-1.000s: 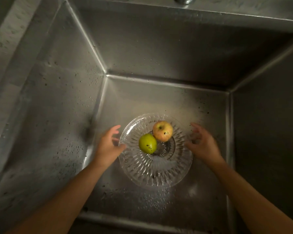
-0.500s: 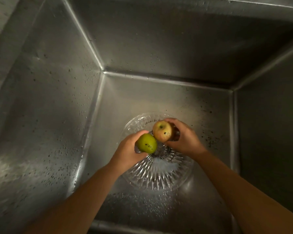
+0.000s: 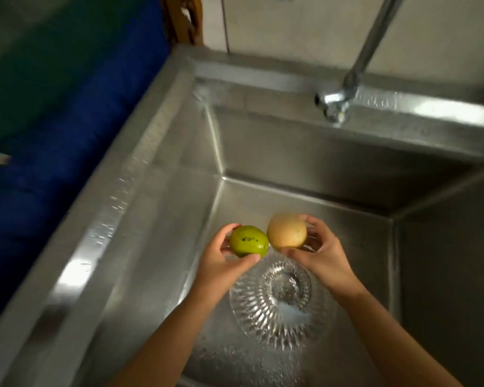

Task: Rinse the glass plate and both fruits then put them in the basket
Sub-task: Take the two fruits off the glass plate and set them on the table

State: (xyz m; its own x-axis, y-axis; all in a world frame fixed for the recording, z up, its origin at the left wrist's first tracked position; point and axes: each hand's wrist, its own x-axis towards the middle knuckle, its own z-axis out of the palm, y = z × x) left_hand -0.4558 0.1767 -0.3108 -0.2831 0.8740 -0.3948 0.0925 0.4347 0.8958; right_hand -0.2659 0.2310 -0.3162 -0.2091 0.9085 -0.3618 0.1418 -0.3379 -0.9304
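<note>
Steel filled most of the view: a deep sink (image 3: pixel 162 219) with a broad wet rim on the left and dark walls sloping down to a floor speckled with droplets. Beyond its left rim lay a blurred stretch of blue and green, and pale wall tiles (image 3: pixel 305 29) stood behind the back rim. From the upper right a tap (image 3: pixel 344 88) slanted down, its spout hanging over the back part of the basin; whether water came from it could not be told. On the sink floor, over the drain, sat the plate (image 3: pixel 280 311), clear cut glass with ribs fanning out from its middle, and nothing lay on it. Two bare forearms reached in from the bottom edge, and both hands were raised above the plate's far edge. The left hand (image 3: pixel 221 263) gripped the green fruit (image 3: pixel 248 241), thumb beneath and fingers curled over its far side; dark specks marked its skin. The right hand (image 3: pixel 322 255) clasped the apple (image 3: pixel 287 230), yellowish, with the thumb under it and the fingers wrapped round its right side. The two fruits were side by side, touching or nearly so.
</note>
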